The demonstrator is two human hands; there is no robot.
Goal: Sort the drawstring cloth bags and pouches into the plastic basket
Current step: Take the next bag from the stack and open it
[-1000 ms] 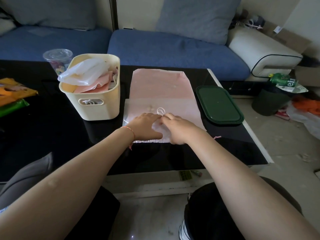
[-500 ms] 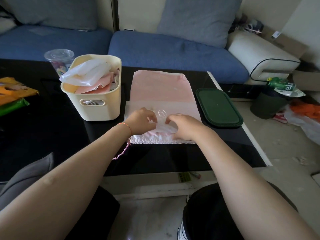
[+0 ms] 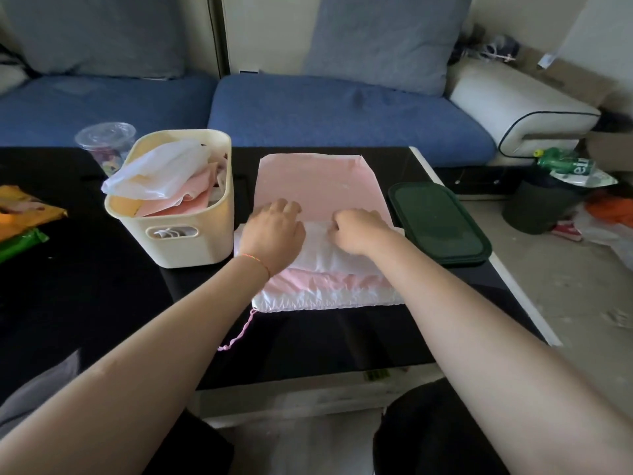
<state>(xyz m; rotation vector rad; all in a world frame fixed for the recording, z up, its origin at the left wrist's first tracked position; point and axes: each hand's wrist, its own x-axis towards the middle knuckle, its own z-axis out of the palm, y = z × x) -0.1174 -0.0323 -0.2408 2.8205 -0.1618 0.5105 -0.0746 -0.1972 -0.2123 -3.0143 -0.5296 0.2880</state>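
A pink and white drawstring bag [image 3: 318,186] lies flat on the black table, its gathered white hem [image 3: 325,298] toward me and a pink cord [image 3: 239,332] trailing off its left corner. My left hand [image 3: 274,234] and my right hand [image 3: 359,231] both rest on the bag's middle, fingers curled into a raised white fold of the cloth between them. The cream plastic basket [image 3: 191,248] stands just left of the bag, holding pink pouches and a white bag [image 3: 157,173] that sticks out over its rim.
A dark green lid [image 3: 438,224] lies right of the bag near the table's right edge. A clear plastic cup [image 3: 102,142] stands behind the basket. Orange and green packets [image 3: 20,221] lie at the far left. A blue sofa runs behind the table.
Both hands moved away from me up the bag, drawing its near part into a fold over the middle. The gathered hem and pink cord came into view.
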